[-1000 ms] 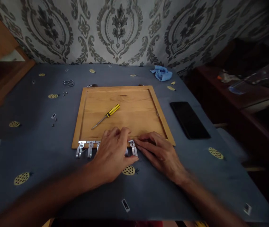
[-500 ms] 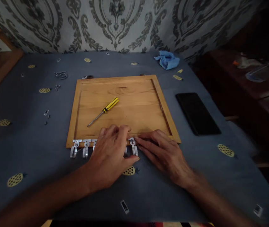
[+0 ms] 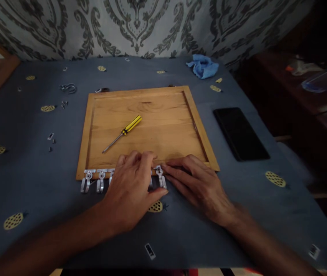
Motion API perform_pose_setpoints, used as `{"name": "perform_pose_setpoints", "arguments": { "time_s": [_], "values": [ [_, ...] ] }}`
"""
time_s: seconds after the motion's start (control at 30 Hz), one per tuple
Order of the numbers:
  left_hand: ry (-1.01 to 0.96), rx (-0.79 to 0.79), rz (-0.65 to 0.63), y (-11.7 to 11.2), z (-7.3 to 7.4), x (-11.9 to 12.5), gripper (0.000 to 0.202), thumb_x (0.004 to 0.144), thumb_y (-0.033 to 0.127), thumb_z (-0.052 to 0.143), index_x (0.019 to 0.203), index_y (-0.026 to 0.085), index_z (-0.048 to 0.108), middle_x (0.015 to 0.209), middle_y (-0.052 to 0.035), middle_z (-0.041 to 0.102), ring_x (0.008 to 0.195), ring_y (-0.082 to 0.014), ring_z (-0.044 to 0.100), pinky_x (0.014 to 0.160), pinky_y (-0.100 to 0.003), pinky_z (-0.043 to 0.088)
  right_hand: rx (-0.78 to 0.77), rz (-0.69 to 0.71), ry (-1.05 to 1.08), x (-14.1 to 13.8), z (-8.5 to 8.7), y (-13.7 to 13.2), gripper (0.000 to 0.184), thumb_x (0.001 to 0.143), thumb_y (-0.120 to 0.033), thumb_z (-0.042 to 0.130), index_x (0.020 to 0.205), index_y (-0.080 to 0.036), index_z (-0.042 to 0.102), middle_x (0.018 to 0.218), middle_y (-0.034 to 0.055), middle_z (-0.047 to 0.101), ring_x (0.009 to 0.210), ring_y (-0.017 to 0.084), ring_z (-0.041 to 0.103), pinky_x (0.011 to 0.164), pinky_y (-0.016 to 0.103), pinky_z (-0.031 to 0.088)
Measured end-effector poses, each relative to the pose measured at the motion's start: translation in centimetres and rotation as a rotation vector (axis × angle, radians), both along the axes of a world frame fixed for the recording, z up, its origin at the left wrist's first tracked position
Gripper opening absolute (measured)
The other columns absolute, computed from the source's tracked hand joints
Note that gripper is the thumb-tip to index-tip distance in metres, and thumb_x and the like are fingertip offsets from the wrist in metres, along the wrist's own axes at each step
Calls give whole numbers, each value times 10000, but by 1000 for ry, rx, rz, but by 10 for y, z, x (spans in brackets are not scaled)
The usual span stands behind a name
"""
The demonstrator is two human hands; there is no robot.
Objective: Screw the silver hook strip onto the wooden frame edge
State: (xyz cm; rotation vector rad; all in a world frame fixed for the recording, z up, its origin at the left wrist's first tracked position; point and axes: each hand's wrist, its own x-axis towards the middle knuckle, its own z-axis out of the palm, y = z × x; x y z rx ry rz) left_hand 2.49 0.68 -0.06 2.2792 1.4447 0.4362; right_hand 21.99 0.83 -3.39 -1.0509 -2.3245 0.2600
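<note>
Fingers (image 3: 146, 161) of the left hand (image 3: 129, 191) curl over the near edge of a wooden board (image 3: 152, 126), bent at the knuckles, with the thumb held apart from the forefinger and its tip by the lower end of a metal hook (image 3: 159, 177). Whether they grip anything underneath, I cannot tell – the back of the hand hides it. The right hand (image 3: 203, 191) lies flatter over the same edge, its fingers close together and their tips at the right side of that hook; a firm hold cannot be made out.

The board lies in the middle of the table (image 3: 238, 230). Along its near edge, from the left corner, more metal hooks (image 3: 100, 180) stand in a row, partly covered by the left hand. A yellow and black screwdriver (image 3: 123, 132) rests slantwise on the board, its tip toward the near left corner.

Toward the table's far left corner are some loose hooks (image 3: 68, 88) and a few screws (image 3: 64, 104). A black phone (image 3: 241, 133) lies near the right edge – and a crumpled blue cloth (image 3: 203, 66) sits by the far right corner.
</note>
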Motion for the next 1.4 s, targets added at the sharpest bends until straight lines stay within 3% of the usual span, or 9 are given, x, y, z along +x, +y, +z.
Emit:
{"name": "perform_pose_setpoints", "arguments": {
  "time_s": [0.37, 0.7, 1.17, 1.4],
  "values": [
    [-20, 33, -5, 0, -2, 0, 559, 686, 242, 817, 1075, 233, 414, 1019, -27, 627, 951, -259, 577, 794, -410, 444, 1, 2, 30, 0, 1, -1, 180, 944, -175, 536, 1074, -146, 657, 945, 87, 685, 834, 169, 616, 719, 316, 554],
    [14, 26, -9, 0, -1, 0, 555, 688, 257, 807, 1072, 233, 406, 1042, -37, 635, 967, -272, 578, 805, -427, 447, -90, 10, 161, -10, 5, 4, 205, 952, -146, 501, 1076, -175, 662, 929, 67, 676, 844, 149, 641, 707, 292, 562],
    [18, 38, -11, 1, 0, 1, 564, 670, 262, 836, 1013, 235, 390, 1007, -30, 635, 949, -265, 584, 797, -423, 445, -68, -32, 139, -16, 0, 6, 159, 939, -121, 525, 1029, -161, 649, 877, 54, 674, 802, 149, 622, 718, 282, 531],
    [21, 47, -9, 1, 0, 2, 591, 670, 285, 839, 1070, 209, 411, 1029, -53, 635, 965, -278, 576, 805, -429, 436, -47, -16, 94, -16, -1, 6, 153, 939, -127, 522, 1038, -158, 634, 903, 65, 673, 827, 168, 617, 734, 303, 526]
  ]
}}
